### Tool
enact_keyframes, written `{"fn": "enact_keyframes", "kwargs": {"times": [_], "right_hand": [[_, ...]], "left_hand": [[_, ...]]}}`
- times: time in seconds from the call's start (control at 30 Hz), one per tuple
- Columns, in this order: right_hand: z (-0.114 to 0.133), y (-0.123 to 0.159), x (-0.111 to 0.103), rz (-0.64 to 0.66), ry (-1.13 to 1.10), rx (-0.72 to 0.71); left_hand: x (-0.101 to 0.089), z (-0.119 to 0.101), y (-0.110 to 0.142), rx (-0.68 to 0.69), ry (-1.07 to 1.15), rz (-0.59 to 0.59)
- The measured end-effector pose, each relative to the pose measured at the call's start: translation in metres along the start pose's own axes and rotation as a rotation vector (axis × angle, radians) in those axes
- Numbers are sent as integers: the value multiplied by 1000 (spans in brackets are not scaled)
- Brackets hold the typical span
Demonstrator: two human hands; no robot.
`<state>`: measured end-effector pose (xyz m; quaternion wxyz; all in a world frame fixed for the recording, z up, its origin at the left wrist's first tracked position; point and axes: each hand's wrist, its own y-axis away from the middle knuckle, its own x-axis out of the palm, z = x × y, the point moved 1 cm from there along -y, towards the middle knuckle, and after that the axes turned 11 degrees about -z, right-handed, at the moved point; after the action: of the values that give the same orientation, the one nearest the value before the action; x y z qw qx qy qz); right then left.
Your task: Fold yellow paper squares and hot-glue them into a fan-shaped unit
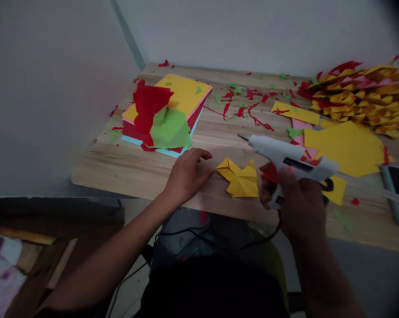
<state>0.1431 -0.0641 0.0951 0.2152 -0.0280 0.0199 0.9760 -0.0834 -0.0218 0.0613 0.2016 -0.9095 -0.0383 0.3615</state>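
Observation:
My right hand (pixel 300 198) is wrapped round the handle of a white hot glue gun (pixel 275 150) with an orange trigger. The gun's metal nozzle points left, above the table, and a long clear glue stick (pixel 368 183) sticks out of its back. Just left of it, a folded yellow paper piece (pixel 241 179) lies near the table's front edge. My left hand (pixel 188 174) rests beside this piece, thumb and forefinger apart with nothing between them. The thumb tip comes close to the paper's left corner; whether it touches I cannot tell.
Coloured paper sheets (pixel 186 95) are stacked at the left, under crumpled red and green pieces. Red and green scraps litter the wooden table (pixel 120 165). A large folded-paper construction (pixel 361 97) stands back right, near cut yellow paper (pixel 345 148) and a phone (pixel 398 194). The gun's cord hangs below.

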Motion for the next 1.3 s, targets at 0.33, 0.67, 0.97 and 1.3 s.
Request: {"fn": "enact_keyframes", "kwargs": {"times": [0.33, 0.67, 0.97, 1.3], "right_hand": [[-5, -18, -27, 268, 773, -384], [0, -32, -3, 363, 750, -400], [-2, -36, 1, 327, 769, -288], [5, -41, -5, 484, 889, -212]], "left_hand": [[34, 3, -7, 32, -243, 145], [35, 1, -8, 17, -223, 121], [33, 8, -11, 74, -191, 122], [29, 11, -12, 12, -68, 123]]}}
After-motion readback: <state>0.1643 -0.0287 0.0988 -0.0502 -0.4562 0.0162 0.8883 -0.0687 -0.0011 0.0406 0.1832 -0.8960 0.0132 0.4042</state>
